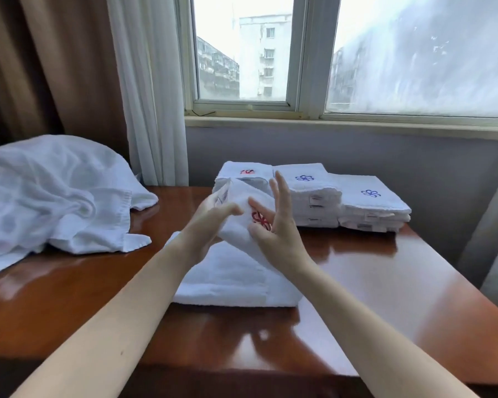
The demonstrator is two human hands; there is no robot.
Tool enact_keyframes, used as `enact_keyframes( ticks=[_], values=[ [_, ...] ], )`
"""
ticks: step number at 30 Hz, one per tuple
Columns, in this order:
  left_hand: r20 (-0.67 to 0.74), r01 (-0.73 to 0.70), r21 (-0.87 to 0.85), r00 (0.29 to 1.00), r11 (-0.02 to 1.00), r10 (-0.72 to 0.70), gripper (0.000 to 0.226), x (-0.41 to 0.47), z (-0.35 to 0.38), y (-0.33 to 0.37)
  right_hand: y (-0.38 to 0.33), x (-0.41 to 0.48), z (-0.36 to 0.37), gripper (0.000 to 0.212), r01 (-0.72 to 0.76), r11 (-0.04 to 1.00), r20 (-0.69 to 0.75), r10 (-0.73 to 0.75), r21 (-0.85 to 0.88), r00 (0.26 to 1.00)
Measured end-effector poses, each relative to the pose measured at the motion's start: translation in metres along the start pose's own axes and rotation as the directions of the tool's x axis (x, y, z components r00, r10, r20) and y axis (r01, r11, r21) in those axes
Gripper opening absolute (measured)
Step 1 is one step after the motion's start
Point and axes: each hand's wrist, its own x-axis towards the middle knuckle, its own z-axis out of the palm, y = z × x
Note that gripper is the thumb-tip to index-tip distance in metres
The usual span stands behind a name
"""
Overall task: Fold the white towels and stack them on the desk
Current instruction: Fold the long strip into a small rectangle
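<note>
Centre frame: small white terry towel with red embroidered emblem [237,224] is held above the glossy brown wooden desk [357,278]. Left hand [209,218] grips its left edge, fingers curled. Right hand [275,228] pinches its right side, two fingers splayed upright.

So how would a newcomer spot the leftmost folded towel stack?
Find the window, then the wooden desk below it, where three stacks of folded white towels sit in a row. Take the left stack, nearest the curtain. Its top towel bears a red emblem; the middle stack and the right stack show blue.
</note>
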Motion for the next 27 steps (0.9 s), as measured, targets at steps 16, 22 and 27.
enact_keyframes(
  ticks=[16, 22, 27],
  values=[
    [-0.486, 0.210, 0.260, 0.872, 0.942, -0.061, 0.065, -0.044, -0.106, -0.069, 0.046, -0.006, 0.070, 0.049, 0.063, 0.572, 0.296, 0.325, -0.818, 0.898],
    [-0.401, 0.197, 0.498, 0.916, 0.845, 0.023, 0.066, -0.031, -0.115, -0.070, 0.055, -0.006, 0.073, 0.059, 0.099, 0.512, 0.329, 0.381, -0.853, 0.864],
    [-0.355, 0.177, 0.516, 0.935, 0.838, 0.021, 0.065, -0.015, -0.124, -0.066, 0.056, -0.007, 0.073, 0.059, 0.103, 0.515, 0.334, 0.379, -0.851, 0.863]
  ],
)
